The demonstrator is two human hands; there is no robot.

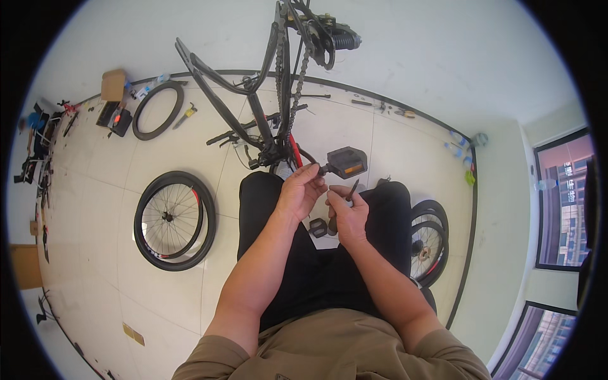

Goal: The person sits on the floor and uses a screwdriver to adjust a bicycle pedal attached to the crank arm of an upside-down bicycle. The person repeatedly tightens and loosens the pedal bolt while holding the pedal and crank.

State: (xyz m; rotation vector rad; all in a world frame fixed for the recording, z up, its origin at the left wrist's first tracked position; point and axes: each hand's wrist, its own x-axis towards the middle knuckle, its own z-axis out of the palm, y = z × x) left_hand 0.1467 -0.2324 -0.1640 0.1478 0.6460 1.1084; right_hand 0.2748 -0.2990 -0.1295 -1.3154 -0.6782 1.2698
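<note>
An upside-down black bicycle frame [259, 114] stands in front of me, its chain [297, 88] hanging down from the rear derailleur. A black pedal [347, 163] with an orange reflector is at the crank, just beyond my hands. My left hand [303, 191] is closed beside the pedal's axle end, fingertips pinched; what they grip is hidden. Close to its right, my right hand [349, 214] is wrapped round a slim dark pointed tool [354, 189], the tip rising past the fingers. Another black pedal [318, 228] shows below, between my legs.
On the tiled floor a wheel [168, 220] lies at left, and more wheels [428, 244] at right. A loose tyre [158, 110], a yellow-handled tool [185, 116] and an open cardboard box [113, 86] lie far left. Pliers [404, 113] and bottles [454, 149] lie along the wall.
</note>
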